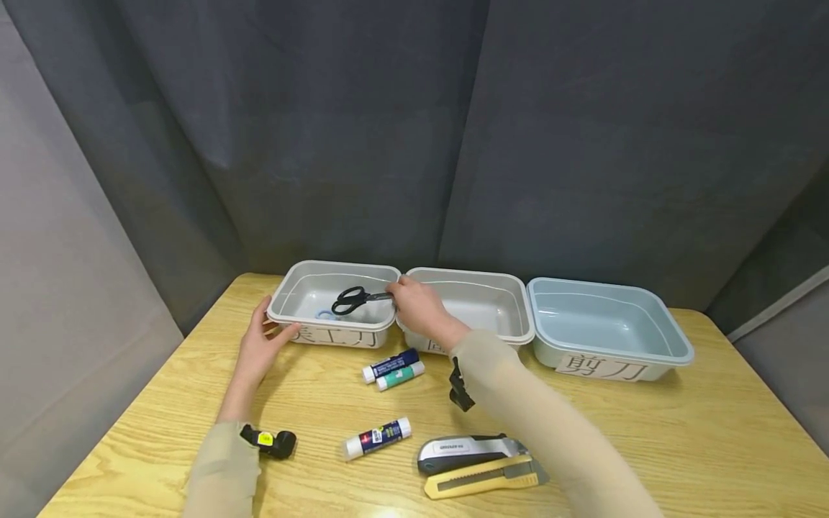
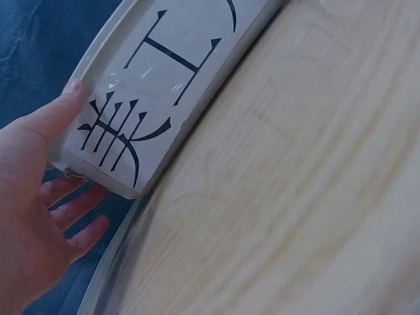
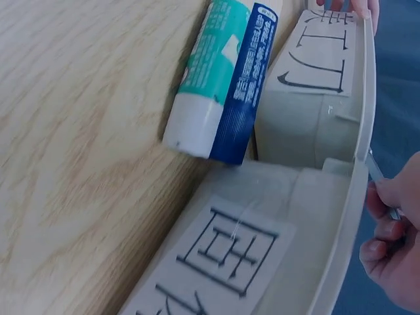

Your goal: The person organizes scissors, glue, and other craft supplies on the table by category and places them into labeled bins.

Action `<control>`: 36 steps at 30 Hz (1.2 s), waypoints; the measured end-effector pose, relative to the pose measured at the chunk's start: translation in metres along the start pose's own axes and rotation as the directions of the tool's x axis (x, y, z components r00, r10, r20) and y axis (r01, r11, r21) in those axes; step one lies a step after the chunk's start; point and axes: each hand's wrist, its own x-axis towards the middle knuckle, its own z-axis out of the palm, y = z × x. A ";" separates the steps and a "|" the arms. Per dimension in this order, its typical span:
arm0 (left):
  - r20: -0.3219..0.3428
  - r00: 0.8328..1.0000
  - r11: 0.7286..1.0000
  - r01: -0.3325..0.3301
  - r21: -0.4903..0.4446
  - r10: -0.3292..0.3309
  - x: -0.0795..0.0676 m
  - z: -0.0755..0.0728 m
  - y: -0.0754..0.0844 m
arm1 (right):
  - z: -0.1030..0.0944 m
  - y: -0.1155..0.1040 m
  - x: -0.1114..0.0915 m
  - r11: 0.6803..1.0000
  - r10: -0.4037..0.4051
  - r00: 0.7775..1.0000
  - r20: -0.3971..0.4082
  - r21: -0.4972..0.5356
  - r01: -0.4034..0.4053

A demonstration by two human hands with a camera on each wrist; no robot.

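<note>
Black-handled scissors (image 1: 350, 299) are held by the blades in my right hand (image 1: 421, 308), handles pointing left over the left grey bin (image 1: 304, 267). Inside that bin a light blue loop (image 1: 325, 314) shows, partly covered by the black handles. My left hand (image 1: 257, 350) grips the bin's near left corner, and in the left wrist view the thumb (image 2: 69, 98) lies on the rim with the fingers round the end. In the right wrist view my right hand (image 3: 397, 239) pinches a metal blade (image 3: 375, 169) beyond the bins' rims.
A middle grey bin (image 1: 466, 275) and a light blue bin (image 1: 609, 289) stand to the right, all labelled. Nearer lie a blue glue stick (image 1: 395, 363), a green one (image 1: 399, 376), another glue stick (image 1: 378, 438), a grey utility knife (image 1: 463, 453) and a yellow cutter (image 1: 479, 478).
</note>
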 end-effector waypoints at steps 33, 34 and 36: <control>-0.001 1.000 1.000 0.017 0.008 -0.017 -0.001 -0.004 0.001 | 0.024 -0.033 0.046 0.991 0.131 0.985 0.113 -0.016 -0.130; -0.001 1.000 1.000 0.017 0.007 -0.017 -0.001 -0.004 0.001 | 0.025 -0.034 0.047 0.991 0.130 0.985 0.110 -0.012 -0.130; -0.001 1.000 1.000 0.016 0.004 -0.016 -0.002 -0.004 0.001 | 0.026 -0.036 0.047 0.991 0.129 0.987 0.097 0.006 -0.131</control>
